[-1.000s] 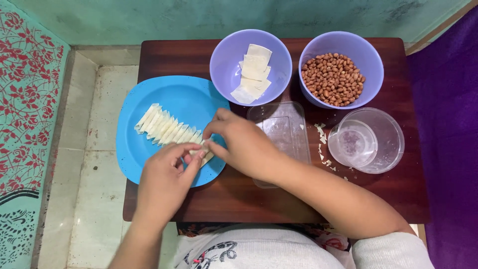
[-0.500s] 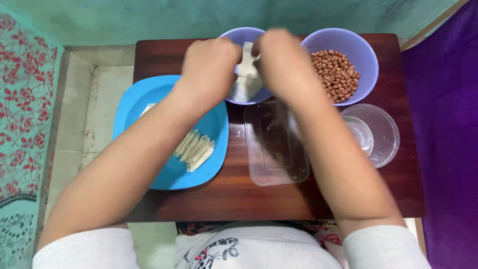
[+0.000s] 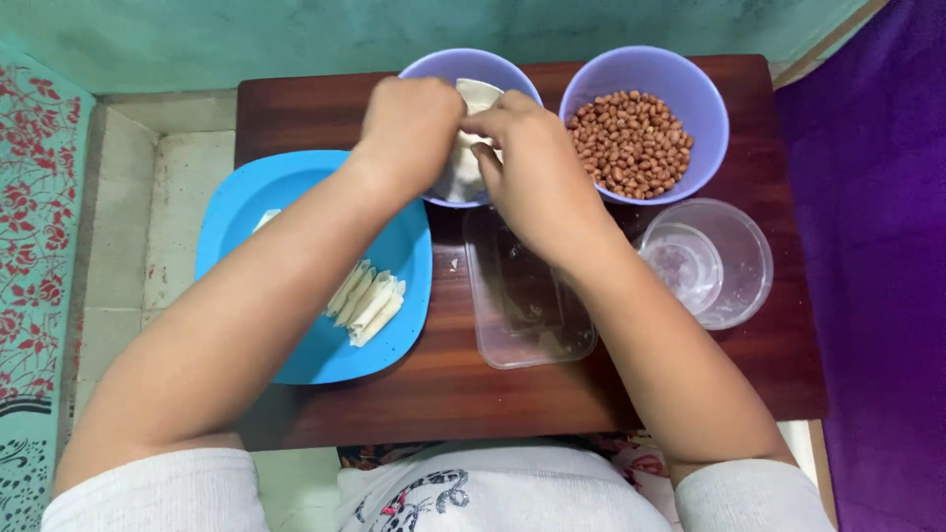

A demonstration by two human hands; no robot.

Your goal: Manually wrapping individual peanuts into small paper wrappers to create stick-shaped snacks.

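My left hand [image 3: 412, 133] and right hand [image 3: 527, 158] pinch a pale wrapper sheet [image 3: 471, 99]. They meet over the purple bowl [image 3: 430, 69], beside the bowl of peanuts [image 3: 636, 138].

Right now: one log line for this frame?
left hand: on wrapper | right hand: on wrapper | bowl | rolls on plate

We are seeing a small dark wooden table [image 3: 296, 108] bearing everything. A round blue plastic plate [image 3: 246, 207] is lying at its left, with pale rolled pastry sticks [image 3: 367, 303] on it. Behind, a lilac plastic bowl of pale wrapper sheets [image 3: 463, 175] is sitting left of a lilac plastic bowl of brown peanuts [image 3: 631, 138]. Both hands, the left hand [image 3: 409, 128] and right hand [image 3: 532, 172], are meeting over the wrapper bowl. A clear rectangular plastic tub [image 3: 527, 315] is standing at centre, a clear round plastic bowl [image 3: 705, 261] to its right.
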